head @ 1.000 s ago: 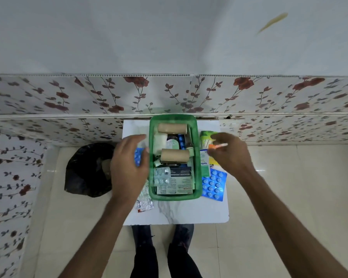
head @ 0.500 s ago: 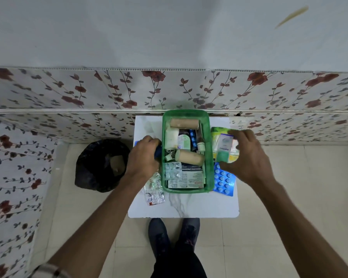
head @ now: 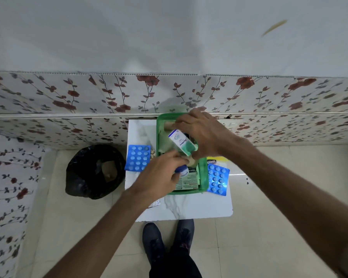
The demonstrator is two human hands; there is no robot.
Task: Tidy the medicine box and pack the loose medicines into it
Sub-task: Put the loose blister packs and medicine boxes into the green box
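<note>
The green medicine box [head: 203,177] sits on the small white surface [head: 189,209], pushed up near the flowered wall panel [head: 88,97], and both my hands are over it. My right hand [head: 205,133] is closed around a small white and teal carton [head: 181,143], holding it tilted above the far half of the box, one end pointing down into it. My left hand [head: 163,175] reaches in from the near left side with its fingers curled around a small item with a blue and white end [head: 182,170]; I cannot tell what that item is. Under my hands I see a tan roll [head: 169,125] at the far end of the box and a printed green leaflet or carton [head: 189,181] lying flat at the near end. Outside the box, a blue blister pack [head: 138,160] lies on the surface just to its left, and a second blue blister pack [head: 217,180] lies just to its right, with a yellow packet [head: 215,160] partly tucked behind it. A silver foil strip [head: 155,203] peeks out beneath my left wrist. A black bin bag [head: 94,171] stands on the floor left of the surface, and my dark shoes [head: 169,237] show below its near edge
</note>
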